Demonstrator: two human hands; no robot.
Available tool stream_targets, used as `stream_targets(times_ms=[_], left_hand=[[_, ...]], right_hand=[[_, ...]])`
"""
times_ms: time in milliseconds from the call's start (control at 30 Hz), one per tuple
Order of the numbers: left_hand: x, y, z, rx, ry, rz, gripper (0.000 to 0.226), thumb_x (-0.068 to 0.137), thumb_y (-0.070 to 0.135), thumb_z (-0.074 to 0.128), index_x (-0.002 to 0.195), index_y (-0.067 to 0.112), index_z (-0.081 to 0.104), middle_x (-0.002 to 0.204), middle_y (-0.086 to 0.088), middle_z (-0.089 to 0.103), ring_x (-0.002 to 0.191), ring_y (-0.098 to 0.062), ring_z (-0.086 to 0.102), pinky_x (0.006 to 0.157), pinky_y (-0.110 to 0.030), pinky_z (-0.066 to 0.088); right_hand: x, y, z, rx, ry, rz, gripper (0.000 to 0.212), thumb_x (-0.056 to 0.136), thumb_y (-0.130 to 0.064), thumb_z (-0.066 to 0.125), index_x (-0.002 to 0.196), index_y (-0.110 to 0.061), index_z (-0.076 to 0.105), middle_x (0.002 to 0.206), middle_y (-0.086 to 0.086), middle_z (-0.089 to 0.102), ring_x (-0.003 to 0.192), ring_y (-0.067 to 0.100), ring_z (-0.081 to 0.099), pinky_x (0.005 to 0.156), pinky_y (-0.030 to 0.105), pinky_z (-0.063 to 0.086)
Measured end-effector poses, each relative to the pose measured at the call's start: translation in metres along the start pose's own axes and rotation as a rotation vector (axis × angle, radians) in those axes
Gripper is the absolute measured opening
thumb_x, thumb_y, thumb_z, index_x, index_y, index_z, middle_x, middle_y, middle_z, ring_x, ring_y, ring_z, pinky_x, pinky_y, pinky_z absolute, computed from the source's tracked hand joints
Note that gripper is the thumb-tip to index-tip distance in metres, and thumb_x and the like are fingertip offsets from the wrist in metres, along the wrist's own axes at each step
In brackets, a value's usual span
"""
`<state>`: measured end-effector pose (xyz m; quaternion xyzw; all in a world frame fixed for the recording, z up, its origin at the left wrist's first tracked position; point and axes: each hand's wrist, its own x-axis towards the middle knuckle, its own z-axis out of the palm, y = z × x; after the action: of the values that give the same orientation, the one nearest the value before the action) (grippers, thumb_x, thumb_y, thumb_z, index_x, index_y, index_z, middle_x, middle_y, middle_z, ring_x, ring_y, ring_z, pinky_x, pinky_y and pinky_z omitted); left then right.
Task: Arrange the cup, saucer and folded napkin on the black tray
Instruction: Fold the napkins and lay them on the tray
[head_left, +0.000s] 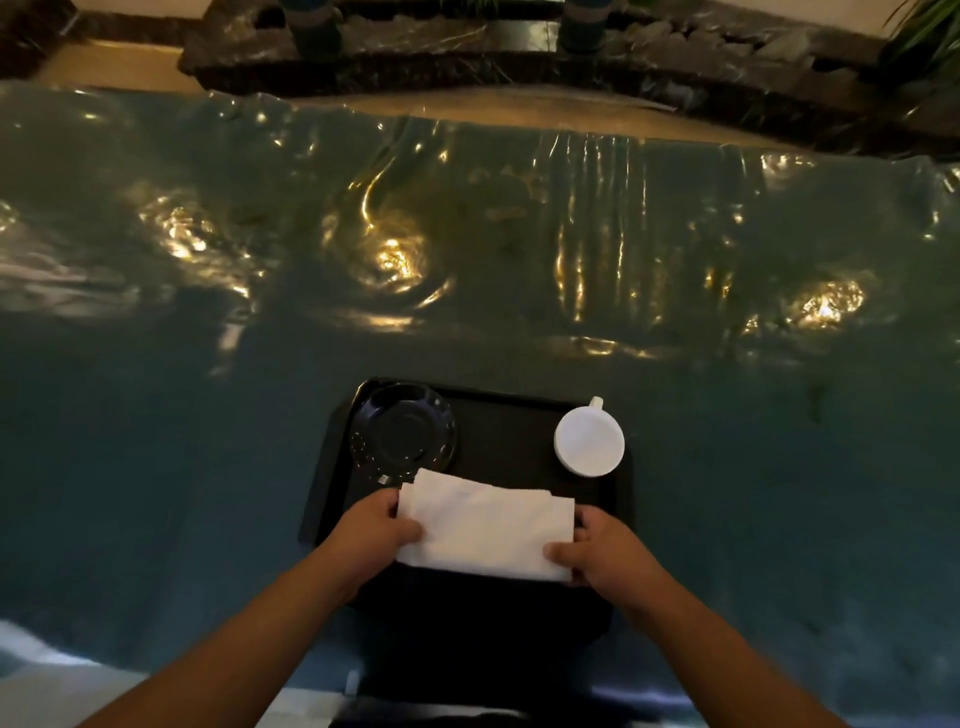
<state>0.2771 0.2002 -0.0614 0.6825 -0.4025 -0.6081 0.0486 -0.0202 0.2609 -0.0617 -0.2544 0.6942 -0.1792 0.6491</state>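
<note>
A black tray (511, 431) lies on the table near me. In its far left corner sits a black saucer (402, 434). A white cup (589, 440) stands at the tray's far right, with its handle pointing away from me. A folded white napkin (485, 525) lies across the near part of the tray. My left hand (374, 535) grips the napkin's left edge. My right hand (602, 553) grips its right edge, with the thumb on top.
The table (156, 441) is covered with shiny teal plastic sheeting that wrinkles and glares further out. Beyond its far edge lies a dark stone ledge (467, 57) with plants. The table's near edge runs just below the tray.
</note>
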Motion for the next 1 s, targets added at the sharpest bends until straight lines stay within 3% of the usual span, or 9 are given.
stream_targets(times_ms=[133, 233, 467, 567, 633, 700, 767, 867, 1000], left_hand=[[0.002, -0.013, 0.001, 0.073, 0.059, -0.034, 0.018, 0.088, 0.033, 0.078, 0.096, 0.016, 0.074, 0.093, -0.004, 0.078, 0.087, -0.023, 0.074, 0.08, -0.044, 0.061], [0.004, -0.015, -0.008, 0.414, 0.126, 0.004, 0.03, 0.089, 0.043, 0.073, 0.076, 0.019, 0.062, 0.077, 0.0, 0.066, 0.07, -0.015, 0.062, 0.059, -0.032, 0.046], [0.005, -0.017, -0.026, 0.67, 0.246, 0.105, 0.038, 0.09, 0.055, 0.065, 0.075, 0.024, 0.049, 0.073, 0.004, 0.057, 0.065, -0.01, 0.053, 0.055, -0.03, 0.036], [0.003, -0.018, -0.029, 0.747, 0.317, 0.147, 0.036, 0.085, 0.061, 0.066, 0.087, 0.027, 0.054, 0.083, 0.008, 0.058, 0.071, -0.012, 0.054, 0.06, -0.031, 0.039], [0.005, -0.02, -0.031, 0.738, 0.428, 0.265, 0.039, 0.084, 0.057, 0.07, 0.099, 0.025, 0.057, 0.096, 0.005, 0.057, 0.08, -0.015, 0.054, 0.063, -0.031, 0.041], [0.01, -0.019, -0.033, 0.763, 0.521, 0.432, 0.043, 0.082, 0.051, 0.074, 0.11, 0.021, 0.059, 0.108, 0.0, 0.058, 0.094, -0.021, 0.057, 0.068, -0.032, 0.047], [0.02, -0.011, -0.037, 0.82, 0.533, 0.535, 0.054, 0.082, 0.048, 0.075, 0.125, 0.019, 0.061, 0.128, -0.007, 0.06, 0.112, -0.029, 0.059, 0.084, -0.04, 0.054], [0.04, 0.007, -0.041, 0.968, 0.405, 0.571, 0.066, 0.089, 0.051, 0.066, 0.147, 0.024, 0.051, 0.158, -0.014, 0.042, 0.143, -0.036, 0.041, 0.116, -0.049, 0.038], [0.059, 0.026, -0.047, 1.109, 0.266, 0.491, 0.065, 0.097, 0.056, 0.049, 0.157, 0.035, 0.034, 0.171, -0.009, 0.017, 0.157, -0.029, 0.01, 0.125, -0.048, 0.012]], right_hand=[[0.007, 0.008, 0.016, -0.118, 0.04, 0.06, 0.02, 0.093, -0.013, 0.074, 0.111, -0.014, 0.066, 0.109, 0.01, 0.072, 0.093, 0.023, 0.072, 0.058, 0.033, 0.061], [0.012, 0.005, 0.028, -0.239, 0.072, 0.073, 0.014, 0.092, -0.012, 0.075, 0.094, -0.013, 0.061, 0.096, 0.013, 0.07, 0.079, 0.024, 0.071, 0.05, 0.033, 0.06], [0.02, -0.007, 0.037, -0.4, 0.111, 0.052, 0.019, 0.085, -0.013, 0.077, 0.091, -0.011, 0.059, 0.086, 0.016, 0.074, 0.074, 0.031, 0.076, 0.062, 0.047, 0.065], [0.015, -0.011, 0.038, -0.679, 0.19, -0.057, 0.026, 0.081, -0.03, 0.075, 0.091, -0.023, 0.052, 0.08, 0.001, 0.068, 0.07, 0.02, 0.067, 0.057, 0.04, 0.054], [0.01, -0.019, 0.043, -0.87, 0.251, -0.233, 0.024, 0.085, -0.036, 0.069, 0.097, -0.027, 0.051, 0.091, -0.005, 0.062, 0.081, 0.017, 0.061, 0.062, 0.031, 0.045], [0.01, -0.035, 0.057, -0.959, 0.227, -0.441, 0.029, 0.092, -0.037, 0.064, 0.118, -0.029, 0.056, 0.115, -0.005, 0.06, 0.106, 0.017, 0.057, 0.083, 0.028, 0.048], [0.017, -0.054, 0.077, -1.011, 0.14, -0.581, 0.046, 0.099, -0.035, 0.058, 0.144, -0.029, 0.051, 0.144, -0.003, 0.052, 0.133, 0.018, 0.046, 0.11, 0.031, 0.039], [0.036, -0.081, 0.109, -1.143, 0.069, -0.689, 0.057, 0.106, -0.032, 0.047, 0.16, -0.029, 0.032, 0.167, 0.003, 0.031, 0.155, 0.026, 0.022, 0.126, 0.042, 0.018], [0.062, -0.098, 0.129, -1.298, 0.002, -0.622, 0.06, 0.109, -0.033, 0.039, 0.164, -0.03, 0.017, 0.173, 0.009, 0.01, 0.159, 0.031, 0.001, 0.128, 0.051, 0.005]])
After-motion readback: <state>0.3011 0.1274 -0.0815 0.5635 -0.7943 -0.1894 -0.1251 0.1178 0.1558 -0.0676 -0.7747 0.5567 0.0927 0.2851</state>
